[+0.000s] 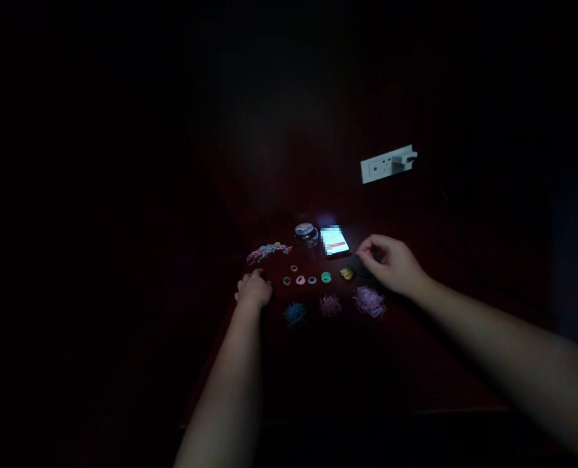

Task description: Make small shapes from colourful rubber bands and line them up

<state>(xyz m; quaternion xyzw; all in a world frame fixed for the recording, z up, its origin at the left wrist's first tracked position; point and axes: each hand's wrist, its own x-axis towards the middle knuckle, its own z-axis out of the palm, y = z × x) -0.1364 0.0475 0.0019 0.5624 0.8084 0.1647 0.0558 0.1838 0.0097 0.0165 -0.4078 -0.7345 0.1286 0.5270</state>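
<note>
My left hand (253, 288) lies on the dark table with its fingers apart, in front of a mixed heap of coloured hair ties (269, 251). My right hand (391, 263) is pinched above the table, right of the phone; whatever sits between its fingertips is too small and dim to name. Between the hands runs a row of hair ties: a pink one (301, 280), a light blue one (312, 281), green ones (326, 277) and yellow ones (347, 273). Nearer me are loose piles of thin bands: blue (295, 313), pink (330, 305) and purple (369, 302).
A lit phone (336, 242) lies behind the row, beside a round clear jar with a lid (306, 233). On the wall, a white socket panel (379, 168) has a plug in it. The table's front edge (415, 411) is faint, and the surroundings are very dark.
</note>
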